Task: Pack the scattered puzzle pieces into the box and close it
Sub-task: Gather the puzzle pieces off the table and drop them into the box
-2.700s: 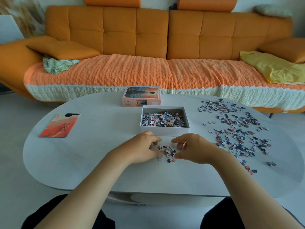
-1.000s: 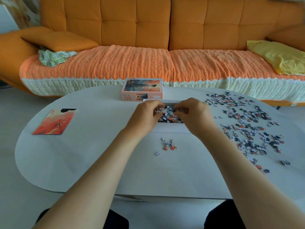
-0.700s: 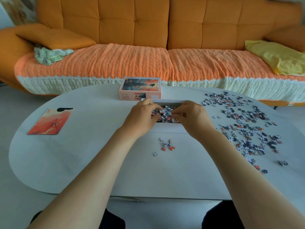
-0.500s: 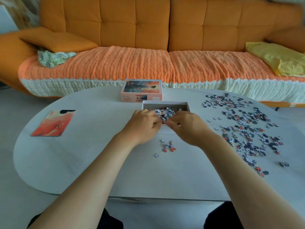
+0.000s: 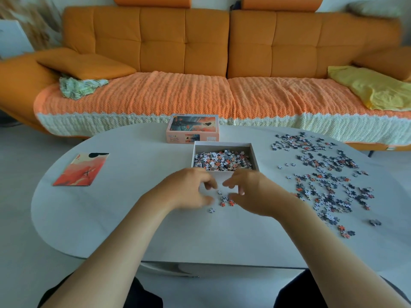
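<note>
The white open box (image 5: 255,155) stands mid-table, part filled with puzzle pieces (image 5: 222,160). Its pink picture lid (image 5: 193,128) lies just behind it. A small cluster of loose pieces (image 5: 224,200) rests on the table in front of the box. My left hand (image 5: 189,188) and my right hand (image 5: 251,190) hover on either side of that cluster, fingers curled and apart, holding nothing; the left hand is blurred. A wide scatter of pieces (image 5: 322,178) covers the table's right side.
An orange picture card (image 5: 81,170) lies at the table's left. The oval white table (image 5: 133,218) has its front edge near my knees. An orange sofa (image 5: 200,52) with cushions and a yellow cloth (image 5: 373,90) stands behind.
My hands dropped a handful of pieces into the box and have come back toward me, down to the small cluster in front of it. The view has tilted up a little.
</note>
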`<move>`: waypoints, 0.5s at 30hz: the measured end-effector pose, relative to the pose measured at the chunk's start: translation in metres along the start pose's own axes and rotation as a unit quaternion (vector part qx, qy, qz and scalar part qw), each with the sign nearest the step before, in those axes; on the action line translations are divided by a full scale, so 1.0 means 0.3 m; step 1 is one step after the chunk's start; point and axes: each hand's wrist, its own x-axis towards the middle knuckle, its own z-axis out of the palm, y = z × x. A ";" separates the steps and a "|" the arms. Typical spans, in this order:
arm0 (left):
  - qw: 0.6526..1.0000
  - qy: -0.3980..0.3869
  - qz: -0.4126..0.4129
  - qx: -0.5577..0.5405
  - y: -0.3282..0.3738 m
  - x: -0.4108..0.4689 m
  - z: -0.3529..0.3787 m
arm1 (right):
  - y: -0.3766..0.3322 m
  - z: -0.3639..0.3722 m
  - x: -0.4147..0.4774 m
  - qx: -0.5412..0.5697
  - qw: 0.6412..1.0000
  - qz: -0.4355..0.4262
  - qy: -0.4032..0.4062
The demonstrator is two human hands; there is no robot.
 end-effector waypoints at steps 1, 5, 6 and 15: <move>0.999 -0.035 -0.013 0.012 -0.004 -0.009 0.008 | 0.002 0.008 -0.010 -0.013 0.999 0.023 -0.035; 0.997 -0.059 -0.010 0.042 -0.009 -0.019 0.062 | 0.008 0.029 -0.022 -0.028 0.996 0.052 -0.071; 0.998 -0.052 -0.004 0.037 -0.005 -0.016 0.073 | 0.004 0.033 -0.020 -0.024 0.996 0.054 -0.064; 0.999 -0.017 0.000 -0.028 0.022 0.000 0.092 | 0.002 0.018 -0.035 0.056 0.991 0.112 -0.046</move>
